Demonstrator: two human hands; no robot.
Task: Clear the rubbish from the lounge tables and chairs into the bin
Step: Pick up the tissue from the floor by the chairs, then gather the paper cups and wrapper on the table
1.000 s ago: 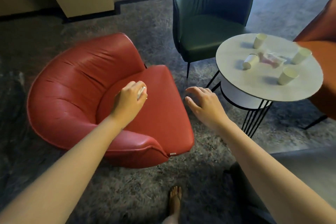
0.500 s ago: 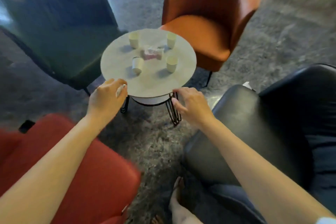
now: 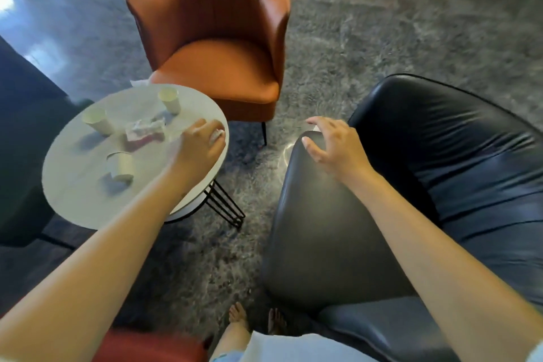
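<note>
A small white scrap is pinched in the curled fingers of the left hand, which is held over the 3 o'clock edge of the round table. The right hand is spread open above the front of the black chair at 3 o'clock. Paper cups and a crumpled wrapper are seen on the table at 9 o'clock, one cup lying on its side. An orange chair is placed at 12 o'clock.
</note>
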